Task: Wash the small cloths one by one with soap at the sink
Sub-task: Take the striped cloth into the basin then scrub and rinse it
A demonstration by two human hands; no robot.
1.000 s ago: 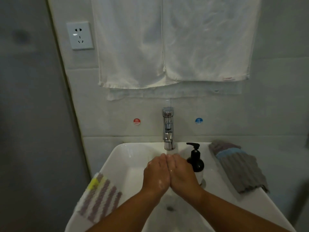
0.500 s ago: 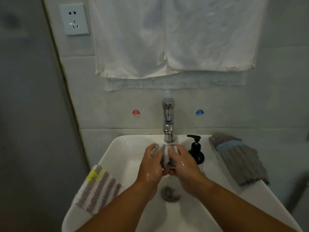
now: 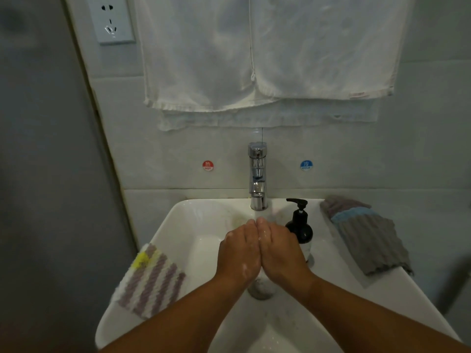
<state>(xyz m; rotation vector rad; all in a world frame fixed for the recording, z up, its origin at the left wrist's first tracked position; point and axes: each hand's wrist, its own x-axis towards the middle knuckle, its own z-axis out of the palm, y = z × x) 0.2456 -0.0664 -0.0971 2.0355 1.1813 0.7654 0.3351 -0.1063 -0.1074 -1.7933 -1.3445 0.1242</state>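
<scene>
The sink [image 3: 178, 225] stands against the far wall, with the faucet [image 3: 258, 179] at the middle of its far rim. Just right of the faucet stands the soap dispenser [image 3: 299, 228]. One cloth [image 3: 367, 238] lies on the right rim and another cloth [image 3: 153, 281] on the near left rim. The hands, left hand [image 3: 239, 250] and right hand [image 3: 280, 250], touch side by side over the basin, just near of the faucet and above the drain [image 3: 261, 289]. Towels [image 3: 254, 52] hang on the wall above the faucet, with an outlet [image 3: 110, 20] to their left.

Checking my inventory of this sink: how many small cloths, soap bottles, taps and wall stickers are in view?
Small cloths: 2, striped cloth and grey cloth
Soap bottle: 1
Tap: 1
Wall stickers: 2, red sticker and blue sticker
Total: 6
</scene>
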